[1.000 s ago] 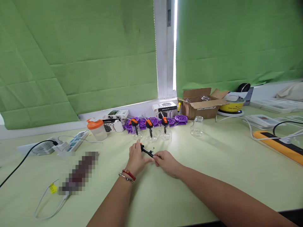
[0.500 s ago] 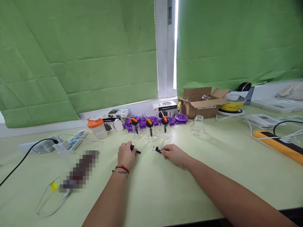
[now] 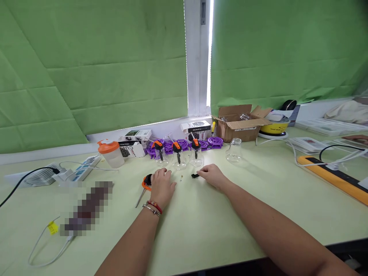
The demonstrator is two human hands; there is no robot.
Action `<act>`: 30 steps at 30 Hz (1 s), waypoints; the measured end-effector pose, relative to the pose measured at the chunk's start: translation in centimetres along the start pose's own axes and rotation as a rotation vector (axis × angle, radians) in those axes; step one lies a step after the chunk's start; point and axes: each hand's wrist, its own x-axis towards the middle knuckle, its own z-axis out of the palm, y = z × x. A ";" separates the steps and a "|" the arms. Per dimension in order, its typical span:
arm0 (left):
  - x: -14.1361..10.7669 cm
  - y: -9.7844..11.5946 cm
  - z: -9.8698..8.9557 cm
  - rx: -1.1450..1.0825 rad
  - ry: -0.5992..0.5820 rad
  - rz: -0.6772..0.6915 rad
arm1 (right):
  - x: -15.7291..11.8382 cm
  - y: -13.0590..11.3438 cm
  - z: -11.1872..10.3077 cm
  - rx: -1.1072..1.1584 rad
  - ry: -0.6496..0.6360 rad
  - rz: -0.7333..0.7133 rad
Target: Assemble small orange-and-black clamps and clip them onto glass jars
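Observation:
My left hand (image 3: 162, 187) is closed, palm down, over the black part of an orange-and-black spout lid (image 3: 147, 181). Its thin metal tube points toward the lower left, and my fingers hide much of the lid. My right hand (image 3: 213, 176) pinches a small black plastic piece (image 3: 195, 176) just above or on the table; I cannot tell which. Between the hands lies a tiny brass-coloured and whitish part (image 3: 181, 177). Behind them stand three clear glass bottles (image 3: 179, 163) with orange-and-black spout lids, and a lidless glass bottle (image 3: 234, 152) is farther right.
Purple plastic parts (image 3: 215, 142), small boxes (image 3: 133, 149) and an open carton (image 3: 240, 132) line the back. An orange-lidded shaker (image 3: 112, 156) and a power strip (image 3: 87, 168) are left. At right lies an orange-black power strip (image 3: 330, 176); another person's hand (image 3: 357, 138) shows beyond it.
My left hand has turned, bringing the spout lid's orange part and metal tube into view on its left. My right hand keeps the black piece, now at a changed angle. The view has shifted slightly.

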 end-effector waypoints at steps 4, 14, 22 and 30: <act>-0.1 0.2 0.5 -0.054 -0.024 0.084 | 0.0 -0.2 -0.2 -0.033 0.015 0.004; -0.4 3.2 1.3 -0.223 -0.218 0.459 | 0.3 -0.1 -0.4 -0.025 0.022 0.025; -0.1 3.0 1.5 -0.192 -0.297 0.428 | 0.9 0.3 -1.2 0.024 -0.028 0.102; -0.2 3.1 1.3 -0.202 -0.277 0.405 | 1.2 1.2 -3.3 0.019 -0.095 0.079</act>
